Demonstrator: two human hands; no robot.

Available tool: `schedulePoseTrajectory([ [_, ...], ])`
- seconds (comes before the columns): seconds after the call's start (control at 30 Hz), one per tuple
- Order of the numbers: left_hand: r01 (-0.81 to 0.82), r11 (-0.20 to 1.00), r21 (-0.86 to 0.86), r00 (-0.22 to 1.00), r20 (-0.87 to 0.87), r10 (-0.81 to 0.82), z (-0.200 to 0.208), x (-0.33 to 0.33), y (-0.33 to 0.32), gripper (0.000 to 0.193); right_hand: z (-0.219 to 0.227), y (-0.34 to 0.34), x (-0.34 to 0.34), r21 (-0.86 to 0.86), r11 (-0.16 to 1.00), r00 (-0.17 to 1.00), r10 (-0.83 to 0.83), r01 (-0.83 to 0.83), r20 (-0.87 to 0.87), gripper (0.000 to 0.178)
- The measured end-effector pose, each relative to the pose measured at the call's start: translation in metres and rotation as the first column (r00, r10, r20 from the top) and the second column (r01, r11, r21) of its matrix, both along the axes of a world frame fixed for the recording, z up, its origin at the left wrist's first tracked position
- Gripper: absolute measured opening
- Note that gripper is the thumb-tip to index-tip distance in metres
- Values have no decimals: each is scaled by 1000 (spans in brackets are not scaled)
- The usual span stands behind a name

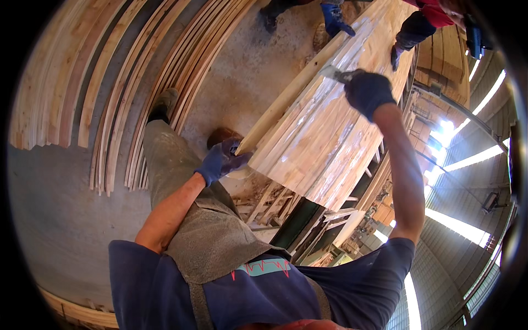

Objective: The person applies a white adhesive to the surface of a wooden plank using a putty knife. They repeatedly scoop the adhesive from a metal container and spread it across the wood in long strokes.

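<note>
My right hand [369,92], in a dark blue glove, is closed around the handle of a putty knife [332,72]. Its flat blade rests on or just above a pale wooden panel [313,151] of several boards laid side by side. Wet white glue-like smears [352,49] streak the panel's top. At the near left corner, my left hand [221,159], also gloved in blue, grips the end of a narrow board [286,110] along the panel's edge. Its fingertips are partly hidden by the wood.
Across the panel, another person's gloved hand [335,21] touches its far left edge; a second dark glove [395,57] is at the far right side. Long wooden strips [124,82] lie on the floor to the left. Wood scraps [269,203] lie below the panel's near end.
</note>
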State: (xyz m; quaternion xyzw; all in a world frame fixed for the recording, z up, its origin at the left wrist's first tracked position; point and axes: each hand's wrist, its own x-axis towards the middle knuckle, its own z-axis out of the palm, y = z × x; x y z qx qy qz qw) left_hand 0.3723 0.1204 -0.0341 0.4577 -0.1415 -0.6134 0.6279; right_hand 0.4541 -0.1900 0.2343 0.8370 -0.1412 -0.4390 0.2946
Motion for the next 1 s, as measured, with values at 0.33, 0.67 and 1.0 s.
schedulePoseTrajectory([
  [0.33, -154, 987, -43, 986, -66, 151, 18, 6, 1, 46, 4, -2, -5, 1, 1000, 999, -31, 31, 37, 24],
  [0.67, -268, 962, -47, 940, 205, 272, 11, -11, 7, 37, 15, 118, -38, 298, 938, 933, 257, -178, -251, 34],
  [1.0, 120, 991, 58, 938, 319, -132, 33, 27, 10, 32, 16, 119, -45, 181, 981, 994, 80, -66, -71, 24],
])
